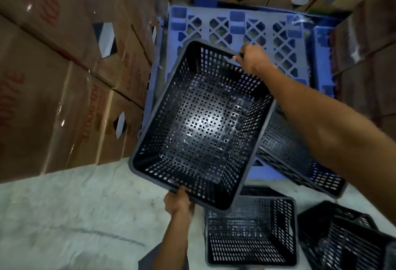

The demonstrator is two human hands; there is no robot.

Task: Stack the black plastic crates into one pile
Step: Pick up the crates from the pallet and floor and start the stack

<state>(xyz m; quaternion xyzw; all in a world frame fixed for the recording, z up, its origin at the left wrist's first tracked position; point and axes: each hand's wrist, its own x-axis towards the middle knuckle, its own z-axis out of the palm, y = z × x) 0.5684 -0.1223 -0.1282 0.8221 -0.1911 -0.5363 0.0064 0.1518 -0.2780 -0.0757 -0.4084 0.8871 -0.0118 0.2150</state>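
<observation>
Stacked cardboard boxes (64, 72) wall in a narrow storeroom aisle on the left, at the far end and on the right, with a pale concrete floor (75, 216) below and a blue plastic pallet (246, 27) lying at the far end of the gap. A black perforated crate (201, 124) is held up in the air over the near edge of the pallet, its open mouth facing up toward the camera so that the empty bottom is seen. Its long axis runs from near-left to far-right, skewed against the lines of the pallet and slightly tilted. The left hand (179, 202) is closed on the near rim, and the right hand (252, 57) is closed on the far rim by its handle slot. Little of the pile appears to be built yet: another crate (300, 156) lies partly on the pallet under the right forearm, a third crate (250, 231) stands mouth-up on the floor just near of the held one, and a fourth crate (342, 235) is tipped at the near right, possibly with another nested into it, though that cannot be told. All of these seem still to be gathered, so most of the stacking is judged to remain.
</observation>
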